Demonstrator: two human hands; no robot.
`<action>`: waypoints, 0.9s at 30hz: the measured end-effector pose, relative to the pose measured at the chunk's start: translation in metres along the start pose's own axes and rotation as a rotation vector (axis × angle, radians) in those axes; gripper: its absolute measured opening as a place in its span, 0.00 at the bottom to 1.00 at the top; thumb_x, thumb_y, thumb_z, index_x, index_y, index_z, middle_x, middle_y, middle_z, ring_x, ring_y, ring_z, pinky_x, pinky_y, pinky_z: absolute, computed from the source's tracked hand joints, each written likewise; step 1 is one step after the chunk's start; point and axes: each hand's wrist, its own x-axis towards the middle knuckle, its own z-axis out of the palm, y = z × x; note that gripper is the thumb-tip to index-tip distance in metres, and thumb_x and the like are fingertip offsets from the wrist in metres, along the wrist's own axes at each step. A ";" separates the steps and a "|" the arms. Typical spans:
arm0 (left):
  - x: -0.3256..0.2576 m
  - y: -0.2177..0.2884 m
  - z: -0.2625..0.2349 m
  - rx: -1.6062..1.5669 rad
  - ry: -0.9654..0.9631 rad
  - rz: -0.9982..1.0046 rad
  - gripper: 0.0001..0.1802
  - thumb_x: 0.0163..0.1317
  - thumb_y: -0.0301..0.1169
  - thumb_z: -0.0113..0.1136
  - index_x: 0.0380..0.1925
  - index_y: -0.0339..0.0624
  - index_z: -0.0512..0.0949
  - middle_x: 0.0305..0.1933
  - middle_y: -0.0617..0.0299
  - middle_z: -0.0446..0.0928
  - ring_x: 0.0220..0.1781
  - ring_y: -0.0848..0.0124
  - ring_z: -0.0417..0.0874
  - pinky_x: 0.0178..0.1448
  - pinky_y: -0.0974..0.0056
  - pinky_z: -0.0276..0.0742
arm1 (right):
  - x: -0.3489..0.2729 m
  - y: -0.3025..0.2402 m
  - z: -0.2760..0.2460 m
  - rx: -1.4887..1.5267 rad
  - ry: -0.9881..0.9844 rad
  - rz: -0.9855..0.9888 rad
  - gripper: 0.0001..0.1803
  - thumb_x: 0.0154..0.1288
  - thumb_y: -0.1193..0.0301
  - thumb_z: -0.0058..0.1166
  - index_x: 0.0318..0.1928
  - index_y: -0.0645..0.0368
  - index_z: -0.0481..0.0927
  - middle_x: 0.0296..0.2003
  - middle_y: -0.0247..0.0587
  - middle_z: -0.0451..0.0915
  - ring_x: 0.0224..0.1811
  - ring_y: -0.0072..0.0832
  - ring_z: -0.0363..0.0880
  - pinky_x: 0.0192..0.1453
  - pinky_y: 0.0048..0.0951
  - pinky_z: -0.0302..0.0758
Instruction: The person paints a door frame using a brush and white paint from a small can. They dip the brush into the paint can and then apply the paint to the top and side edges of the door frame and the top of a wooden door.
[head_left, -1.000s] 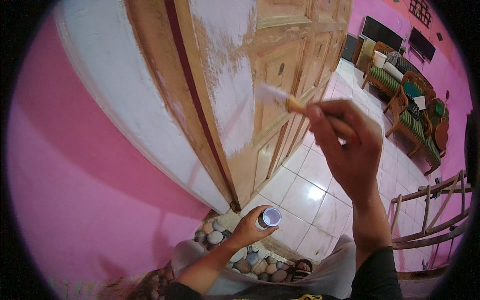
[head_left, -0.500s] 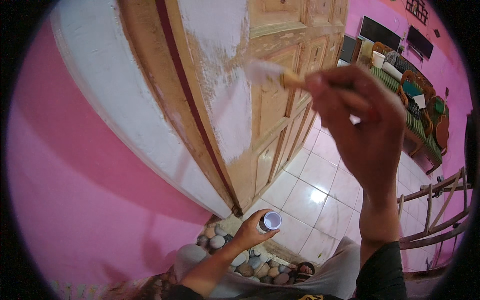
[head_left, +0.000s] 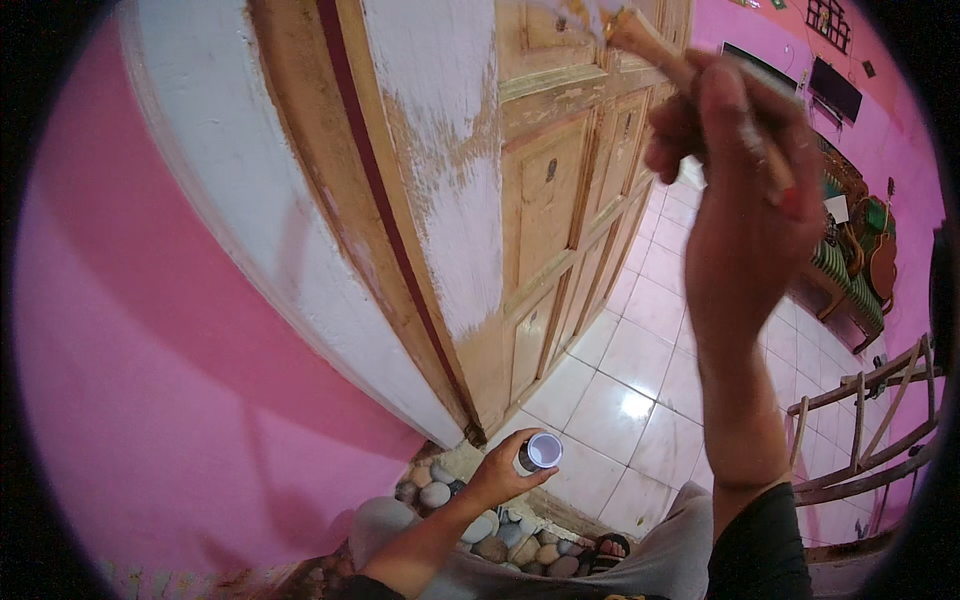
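Note:
My right hand [head_left: 745, 190] is raised at the upper right, closed round the wooden handle of a paintbrush [head_left: 655, 42]. The brush's whitish bristles point left, partly cut off by the top edge of the view, in front of the upper part of a wooden panel door [head_left: 545, 200]. White paint [head_left: 455, 240] covers much of the door's left stile in rough strokes, with bare wood between and below. Low down in the middle, my left hand [head_left: 503, 473] grips a small can [head_left: 541, 452] of white paint, its open top facing up.
A white-painted door frame [head_left: 220, 130] and a pink wall [head_left: 130, 330] stand at the left. Rounded stones [head_left: 490, 548] lie below my left hand, beside white floor tiles [head_left: 610, 410]. A wooden ladder-like frame [head_left: 865, 430] and a green striped sofa [head_left: 850, 270] are at the right.
My right hand has moved up with the paintbrush, whose bristles have gone from beside the painted stile to the top edge of the view. My left hand stays on the can.

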 end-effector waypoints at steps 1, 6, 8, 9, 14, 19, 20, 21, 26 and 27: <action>0.000 0.000 0.000 -0.019 -0.017 -0.015 0.38 0.55 0.41 0.79 0.62 0.39 0.73 0.58 0.50 0.80 0.61 0.60 0.82 0.65 0.58 0.77 | -0.011 0.004 0.003 0.045 0.012 0.061 0.12 0.78 0.69 0.54 0.50 0.67 0.81 0.30 0.41 0.83 0.26 0.22 0.78 0.29 0.22 0.73; 0.001 0.008 -0.001 -0.034 -0.053 -0.069 0.39 0.54 0.44 0.80 0.63 0.41 0.73 0.60 0.49 0.79 0.61 0.56 0.82 0.66 0.58 0.77 | -0.072 0.019 0.002 0.057 -0.044 0.586 0.10 0.79 0.70 0.52 0.44 0.65 0.80 0.29 0.38 0.81 0.26 0.18 0.76 0.30 0.21 0.72; 0.000 0.010 -0.002 -0.020 -0.040 -0.057 0.39 0.54 0.43 0.80 0.62 0.41 0.73 0.60 0.49 0.79 0.62 0.57 0.82 0.66 0.58 0.77 | -0.090 0.015 -0.007 0.056 -0.055 0.698 0.11 0.79 0.68 0.53 0.44 0.66 0.79 0.29 0.37 0.81 0.26 0.18 0.77 0.30 0.20 0.73; -0.001 0.009 -0.002 -0.021 -0.035 -0.056 0.39 0.54 0.43 0.80 0.62 0.41 0.73 0.60 0.49 0.79 0.62 0.57 0.82 0.66 0.58 0.77 | -0.093 0.011 -0.012 0.062 -0.053 0.765 0.12 0.78 0.67 0.55 0.43 0.65 0.79 0.29 0.37 0.81 0.27 0.17 0.77 0.30 0.20 0.74; -0.003 0.009 -0.007 -0.010 -0.032 -0.046 0.39 0.55 0.41 0.80 0.63 0.39 0.73 0.59 0.52 0.80 0.62 0.63 0.81 0.66 0.59 0.76 | -0.064 -0.004 -0.011 0.190 0.092 0.536 0.12 0.79 0.66 0.54 0.46 0.65 0.80 0.30 0.39 0.81 0.26 0.21 0.78 0.30 0.22 0.73; 0.001 0.007 0.001 -0.016 -0.030 -0.005 0.38 0.54 0.43 0.79 0.62 0.41 0.73 0.58 0.49 0.79 0.61 0.57 0.82 0.66 0.57 0.77 | -0.039 0.015 0.019 0.276 0.069 0.573 0.13 0.78 0.66 0.54 0.47 0.66 0.81 0.30 0.39 0.81 0.26 0.22 0.77 0.30 0.24 0.72; 0.002 0.010 0.002 -0.008 -0.039 -0.026 0.38 0.55 0.43 0.79 0.62 0.41 0.73 0.58 0.49 0.79 0.61 0.57 0.82 0.66 0.57 0.77 | -0.048 0.019 0.016 0.232 0.054 0.619 0.14 0.78 0.66 0.54 0.47 0.67 0.81 0.30 0.39 0.81 0.26 0.21 0.77 0.30 0.24 0.72; 0.002 0.012 0.000 -0.012 -0.036 -0.024 0.38 0.55 0.43 0.79 0.62 0.41 0.73 0.58 0.49 0.79 0.61 0.57 0.82 0.66 0.57 0.77 | -0.060 0.019 0.014 0.194 0.033 0.668 0.14 0.78 0.66 0.54 0.48 0.67 0.81 0.29 0.39 0.81 0.26 0.21 0.77 0.29 0.23 0.72; -0.002 0.007 -0.004 -0.016 -0.043 -0.033 0.38 0.55 0.43 0.79 0.62 0.41 0.73 0.59 0.49 0.79 0.61 0.56 0.82 0.66 0.57 0.76 | -0.092 0.003 -0.012 0.115 -0.015 0.881 0.13 0.78 0.66 0.55 0.45 0.67 0.81 0.28 0.39 0.81 0.25 0.20 0.77 0.28 0.22 0.72; -0.002 0.008 -0.005 -0.016 -0.044 -0.035 0.38 0.55 0.43 0.79 0.62 0.41 0.73 0.59 0.49 0.79 0.61 0.56 0.82 0.66 0.57 0.76 | -0.092 0.002 -0.017 0.139 0.007 0.924 0.13 0.77 0.65 0.56 0.43 0.66 0.80 0.28 0.39 0.81 0.25 0.20 0.77 0.29 0.22 0.73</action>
